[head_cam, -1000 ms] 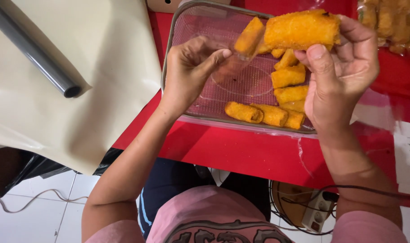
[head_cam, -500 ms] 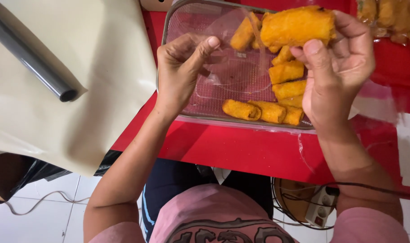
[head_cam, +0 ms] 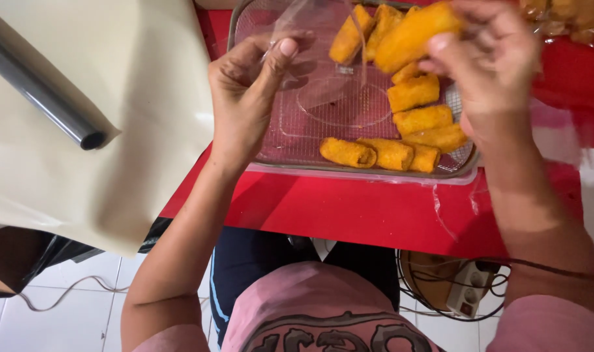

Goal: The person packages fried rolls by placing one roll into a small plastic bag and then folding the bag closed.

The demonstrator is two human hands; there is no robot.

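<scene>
My right hand (head_cam: pixel 499 65) grips a golden breaded roll (head_cam: pixel 411 36) above the far right of a clear tray with a wire rack (head_cam: pixel 297 140). My left hand (head_cam: pixel 251 85) pinches the edge of a thin clear plastic bag (head_cam: pixel 323 45) held up over the tray's left half. Several more breaded rolls (head_cam: pixel 391 153) lie along the tray's near and right sides. The roll's tip is at the bag's mouth.
The tray rests on a red table (head_cam: pixel 349 208). A cream sheet (head_cam: pixel 69 163) with a dark tube (head_cam: pixel 43 98) lies to the left. Bagged fried pieces (head_cam: pixel 571 16) sit at the far right. A power strip (head_cam: pixel 466 293) and cables lie on the tiled floor.
My left hand has lifted and spread the clear bag. My right hand has brought the roll leftward toward the bag's opening.
</scene>
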